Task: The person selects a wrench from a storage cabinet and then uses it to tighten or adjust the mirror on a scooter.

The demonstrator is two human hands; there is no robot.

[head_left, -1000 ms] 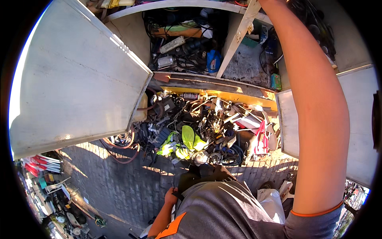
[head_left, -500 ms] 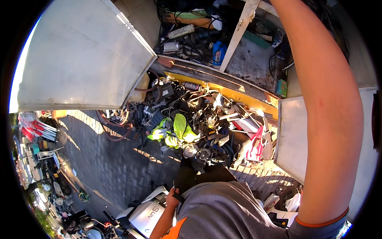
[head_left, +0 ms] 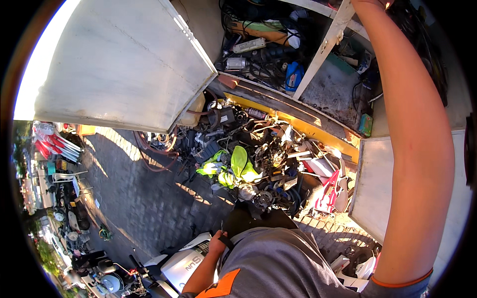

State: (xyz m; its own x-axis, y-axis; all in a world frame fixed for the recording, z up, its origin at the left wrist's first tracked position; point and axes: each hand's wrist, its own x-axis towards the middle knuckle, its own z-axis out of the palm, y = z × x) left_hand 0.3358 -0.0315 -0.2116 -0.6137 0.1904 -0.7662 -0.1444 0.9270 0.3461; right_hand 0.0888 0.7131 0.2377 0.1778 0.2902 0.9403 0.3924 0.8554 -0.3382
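Note:
Down by my waist, my left hand is closed, with a dark band at its wrist. A thin, greyish piece pokes up from its fingers, too small to name. My right arm is stretched up and forward past the open cabinet. At the top edge only a bit of my right hand shows, near the upper part of the cabinet frame; its fingers are cut off. The lower shelf holds a blue plastic bottle, a silver cylindrical part and tangled black cables.
A heap of scrap parts with a yellow-green cloth lies before my feet. Cabinet doors hang open at left and right. A white motorcycle stands close at my left. A green box sits at the shelf's right edge.
The view has swung a little, so the cabinet and heap sit further right and lower. More of my right wrist shows at the top edge. My left hand stays low, closed.

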